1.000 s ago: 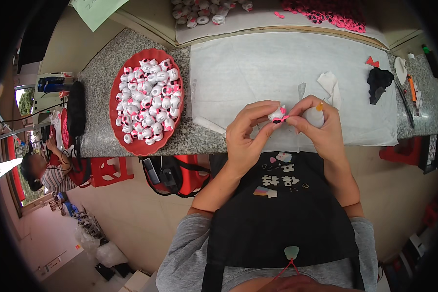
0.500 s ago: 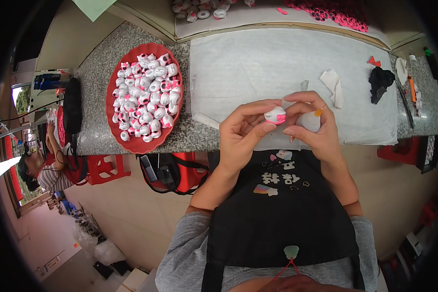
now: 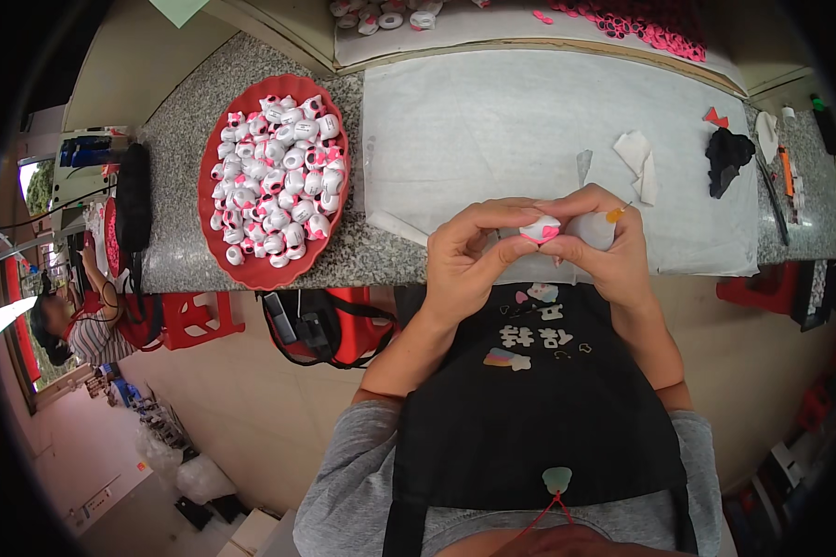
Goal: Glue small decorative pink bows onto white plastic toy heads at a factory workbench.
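Note:
Above the near edge of the worktable my two hands meet. My left hand (image 3: 469,255) is closed on a small white figurine piece with a pink bow (image 3: 540,229), held between thumb and fingers. Against my right palm lies a whitish squeeze bottle with an orange needle tip (image 3: 592,231), the tip pointing up and to the right. My right hand (image 3: 618,255) is closed round this bottle, while its thumb and forefinger also touch the right side of the figurine piece. What the fingers cover on the piece's far side is hidden.
To the left stands a red scalloped tray (image 3: 215,237) heaped with white-and-pink pieces. White paper (image 3: 474,121) covers the table; on it lie a crumpled tissue (image 3: 636,167) and a black cloth (image 3: 727,160). Pink parts (image 3: 650,32) fill a back shelf. Another person (image 3: 93,325) sits far left.
My hands have come closer together. The right thumb and fingertips now touch the figurine piece, which has shifted slightly right. The bottle stays in my right hand.

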Tool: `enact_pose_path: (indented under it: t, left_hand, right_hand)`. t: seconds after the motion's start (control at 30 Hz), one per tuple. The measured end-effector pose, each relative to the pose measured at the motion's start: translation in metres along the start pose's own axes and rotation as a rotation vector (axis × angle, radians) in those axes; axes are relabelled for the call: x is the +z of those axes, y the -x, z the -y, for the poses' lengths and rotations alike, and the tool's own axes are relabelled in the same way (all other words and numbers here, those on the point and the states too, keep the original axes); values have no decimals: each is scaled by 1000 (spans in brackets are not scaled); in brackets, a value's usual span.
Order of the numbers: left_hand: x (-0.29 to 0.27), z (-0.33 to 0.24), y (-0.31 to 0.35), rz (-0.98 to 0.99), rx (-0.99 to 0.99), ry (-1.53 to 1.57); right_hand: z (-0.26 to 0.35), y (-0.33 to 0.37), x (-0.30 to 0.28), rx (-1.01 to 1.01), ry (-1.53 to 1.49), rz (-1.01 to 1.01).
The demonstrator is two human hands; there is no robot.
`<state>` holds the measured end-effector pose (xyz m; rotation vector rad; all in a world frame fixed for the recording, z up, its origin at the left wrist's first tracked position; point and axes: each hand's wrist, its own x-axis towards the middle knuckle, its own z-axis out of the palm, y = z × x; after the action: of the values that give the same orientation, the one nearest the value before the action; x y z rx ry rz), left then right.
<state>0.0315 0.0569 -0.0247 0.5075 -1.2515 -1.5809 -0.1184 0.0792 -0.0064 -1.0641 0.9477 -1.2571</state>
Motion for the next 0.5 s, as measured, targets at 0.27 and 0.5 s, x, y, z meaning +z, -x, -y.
enact_pose_path:
  t: [0.27,0.5]
  left_hand:
    - [3,-4,0,-56,-126,28]
    - [1,-1,2,-89,-91,-78]
  right_hand:
    - [2,-1,0,23,30,-50]
    - [2,-3,2,49,27,-26]
